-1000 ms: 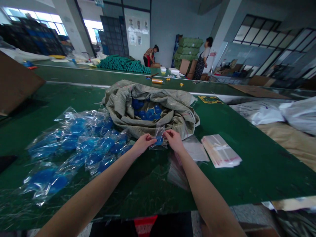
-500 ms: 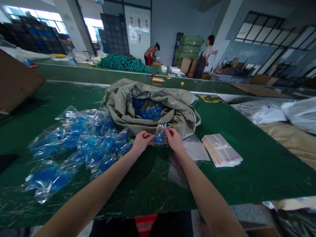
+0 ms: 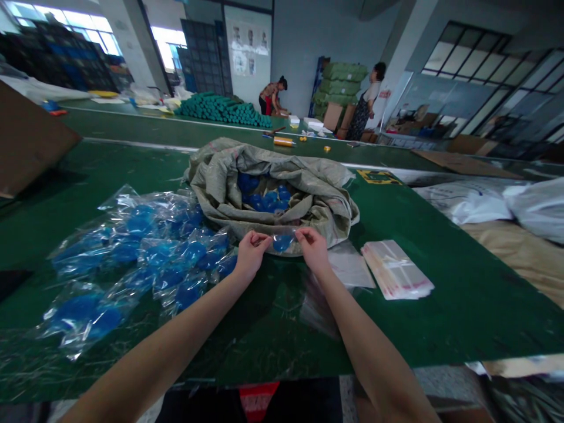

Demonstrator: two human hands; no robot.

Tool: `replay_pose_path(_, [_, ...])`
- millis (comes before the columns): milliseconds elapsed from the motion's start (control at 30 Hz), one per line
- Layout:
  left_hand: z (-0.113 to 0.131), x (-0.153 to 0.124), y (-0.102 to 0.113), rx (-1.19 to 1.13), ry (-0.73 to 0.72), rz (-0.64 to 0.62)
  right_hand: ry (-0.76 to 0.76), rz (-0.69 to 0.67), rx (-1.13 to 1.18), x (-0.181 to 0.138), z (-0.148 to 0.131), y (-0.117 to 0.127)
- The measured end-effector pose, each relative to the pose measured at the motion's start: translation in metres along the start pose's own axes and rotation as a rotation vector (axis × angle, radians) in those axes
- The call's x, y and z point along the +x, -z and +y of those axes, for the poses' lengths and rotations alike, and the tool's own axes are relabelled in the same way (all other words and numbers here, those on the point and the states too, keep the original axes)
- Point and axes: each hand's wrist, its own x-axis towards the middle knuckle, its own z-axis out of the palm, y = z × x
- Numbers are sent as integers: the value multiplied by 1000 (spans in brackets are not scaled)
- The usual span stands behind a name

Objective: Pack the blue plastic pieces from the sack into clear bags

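Between my two hands a clear plastic bag with a round blue piece inside is held up by its sides. My left hand pinches the bag's left edge. On the opposite edge, the fingers of my right hand are closed. Just behind stands a grey-green woven sack, its mouth rolled down around several loose blue pieces. To the left lies a heap of clear bags with blue pieces. Flat clear bags rest by my right wrist.
A banded stack of clear bags lies to the right on the green table. A cardboard box stands at the left. Farther back are green rolls, an orange tape roll and two people.
The bag between my hands is now stretched wider and flatter, its upper edge lowered. My hands have moved slightly apart. The far person at the back table has bent lower.
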Motion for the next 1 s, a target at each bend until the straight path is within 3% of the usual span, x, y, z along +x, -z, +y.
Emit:
replay_pose_path(233, [0, 0, -3, -109, -46, 31, -70, 35, 199, 2, -4, 1])
replay_pose_path(567, [8, -5, -6, -155, 25, 29, -191, -65, 116, 1, 8, -5])
replay_pose_path(633, [6, -4, -5, -139, 23, 36, -129, -8, 85, 0, 3, -3])
replay_pose_path(767, [1, -2, -3, -137, 19, 22, 152, 88, -112, 1, -17, 6])
replay_pose_path(867, [1, -3, -3, -126, 21, 4, 307, 4, -274, 8, -29, 12])
replay_pose_path(1000, [2, -4, -4, -128, 6, -14, 322, -109, -385, 22, -28, 11])
